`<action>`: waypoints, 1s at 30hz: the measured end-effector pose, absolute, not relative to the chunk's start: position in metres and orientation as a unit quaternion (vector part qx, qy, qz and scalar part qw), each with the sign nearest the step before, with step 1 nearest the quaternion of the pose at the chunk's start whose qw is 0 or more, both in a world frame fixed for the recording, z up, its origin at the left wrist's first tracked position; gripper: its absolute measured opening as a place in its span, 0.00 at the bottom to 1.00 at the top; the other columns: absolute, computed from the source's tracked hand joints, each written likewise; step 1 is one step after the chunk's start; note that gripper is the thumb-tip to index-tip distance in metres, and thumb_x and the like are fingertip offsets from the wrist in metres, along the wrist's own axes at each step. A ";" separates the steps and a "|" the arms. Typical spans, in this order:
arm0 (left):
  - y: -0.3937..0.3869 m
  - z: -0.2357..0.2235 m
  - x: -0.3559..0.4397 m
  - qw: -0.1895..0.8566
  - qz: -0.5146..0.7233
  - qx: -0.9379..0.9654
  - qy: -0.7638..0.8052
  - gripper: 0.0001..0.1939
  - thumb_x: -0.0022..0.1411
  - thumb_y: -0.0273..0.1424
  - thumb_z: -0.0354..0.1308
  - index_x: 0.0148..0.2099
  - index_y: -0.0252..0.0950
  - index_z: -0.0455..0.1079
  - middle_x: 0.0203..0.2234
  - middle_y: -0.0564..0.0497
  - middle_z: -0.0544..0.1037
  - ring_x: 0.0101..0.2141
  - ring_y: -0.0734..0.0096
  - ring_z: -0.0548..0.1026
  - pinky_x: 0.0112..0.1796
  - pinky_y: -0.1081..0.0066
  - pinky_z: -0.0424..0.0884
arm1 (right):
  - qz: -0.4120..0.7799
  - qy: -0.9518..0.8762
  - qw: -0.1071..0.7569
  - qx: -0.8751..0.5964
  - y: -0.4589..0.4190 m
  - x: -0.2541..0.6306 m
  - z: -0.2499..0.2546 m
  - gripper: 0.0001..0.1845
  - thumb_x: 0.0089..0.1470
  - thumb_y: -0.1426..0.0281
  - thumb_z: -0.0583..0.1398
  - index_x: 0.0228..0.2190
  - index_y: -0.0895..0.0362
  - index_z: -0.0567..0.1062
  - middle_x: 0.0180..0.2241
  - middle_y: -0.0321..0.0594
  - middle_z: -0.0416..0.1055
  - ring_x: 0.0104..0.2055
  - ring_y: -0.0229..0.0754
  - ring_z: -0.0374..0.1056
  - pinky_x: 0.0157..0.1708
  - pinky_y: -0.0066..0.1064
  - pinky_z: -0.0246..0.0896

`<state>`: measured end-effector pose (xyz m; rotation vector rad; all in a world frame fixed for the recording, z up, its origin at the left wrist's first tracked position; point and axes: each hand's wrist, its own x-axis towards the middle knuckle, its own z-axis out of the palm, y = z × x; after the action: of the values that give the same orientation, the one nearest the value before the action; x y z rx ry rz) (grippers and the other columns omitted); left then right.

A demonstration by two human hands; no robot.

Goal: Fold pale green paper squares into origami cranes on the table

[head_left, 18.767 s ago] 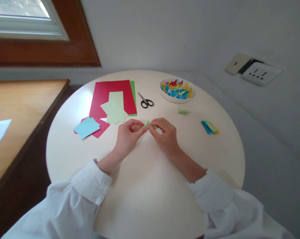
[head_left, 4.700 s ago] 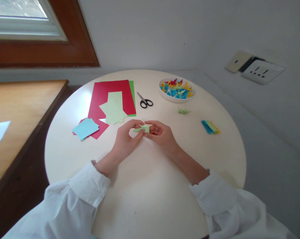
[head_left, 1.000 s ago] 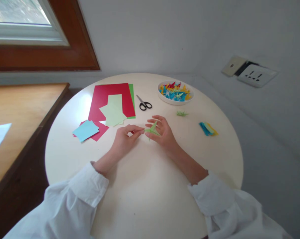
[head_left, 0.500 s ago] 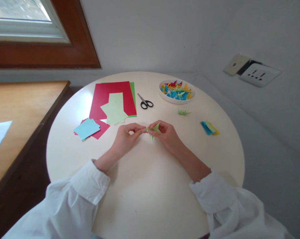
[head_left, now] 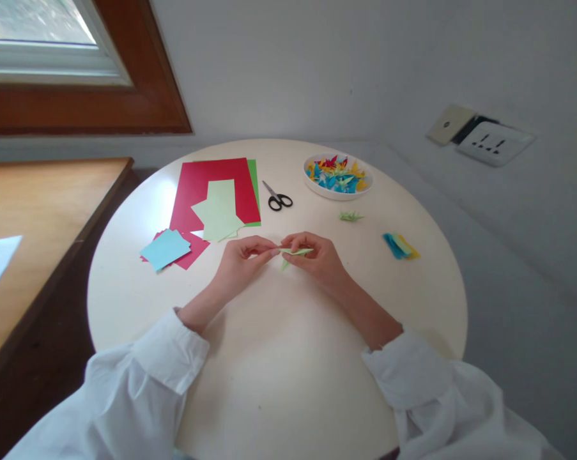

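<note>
A small light green origami crane [head_left: 298, 252], partly folded into narrow points, is held between both hands above the middle of the table. My left hand [head_left: 247, 257] pinches its left tip between thumb and forefinger. My right hand [head_left: 317, 255] is closed round its body, and one point hangs below the fingers. Much of the paper is hidden behind the fingertips. Just beyond my right hand lies a little clump of green folded paper [head_left: 351, 216]. A white dish [head_left: 338, 193] of red, yellow, blue and green paper cranes stands farther back.
Scissors with black handles [head_left: 279, 201] lie behind the hands. Left of them are red sheets [head_left: 192, 185] over green, with pale green paper [head_left: 221, 214] on top. Light blue squares [head_left: 166, 249] lie at the left, coloured folded pieces [head_left: 400, 246] at the right of the round table [head_left: 278, 383].
The green crane has turned in my fingers: its upright point now lies flatter, toward the right. Both hands stay nearly in place, and the whole view has shifted slightly.
</note>
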<state>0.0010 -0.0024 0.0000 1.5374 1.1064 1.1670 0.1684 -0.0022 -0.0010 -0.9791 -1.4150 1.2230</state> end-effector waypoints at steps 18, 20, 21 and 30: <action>-0.006 0.008 0.000 0.462 0.436 0.620 0.461 0.10 0.52 0.36 0.60 0.25 0.34 0.73 0.21 0.52 0.76 0.22 0.76 0.68 0.23 0.75 0.60 | 0.492 -0.600 0.458 -0.434 -0.003 0.168 0.000 0.17 0.41 0.57 0.65 0.22 0.56 0.68 0.25 0.36 0.72 0.28 0.38 0.69 0.26 0.28 0.60; -0.006 0.009 0.000 0.465 0.433 0.621 0.460 0.10 0.52 0.36 0.60 0.26 0.34 0.73 0.22 0.52 0.76 0.22 0.76 0.68 0.24 0.75 0.61 | 0.486 -0.602 0.461 -0.434 -0.003 0.168 0.001 0.17 0.41 0.56 0.65 0.22 0.57 0.68 0.25 0.36 0.72 0.27 0.37 0.68 0.27 0.28 0.60; -0.006 0.009 -0.001 0.467 0.432 0.621 0.459 0.10 0.52 0.36 0.60 0.26 0.34 0.73 0.22 0.52 0.76 0.22 0.76 0.69 0.24 0.75 0.61 | 0.483 -0.603 0.464 -0.433 -0.003 0.168 0.001 0.17 0.40 0.57 0.65 0.22 0.57 0.69 0.25 0.36 0.72 0.27 0.37 0.68 0.27 0.29 0.61; -0.004 0.009 -0.001 0.459 0.428 0.626 0.464 0.09 0.50 0.34 0.60 0.25 0.33 0.73 0.23 0.50 0.77 0.24 0.73 0.71 0.27 0.73 0.64 | 0.479 -0.608 0.471 -0.423 -0.002 0.169 0.002 0.15 0.42 0.58 0.64 0.24 0.57 0.70 0.24 0.36 0.71 0.27 0.37 0.67 0.29 0.30 0.61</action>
<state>-0.0012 -0.0036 0.0090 1.5407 1.1418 1.0532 0.1688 -0.0022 0.0016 -1.0358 -1.4901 1.1724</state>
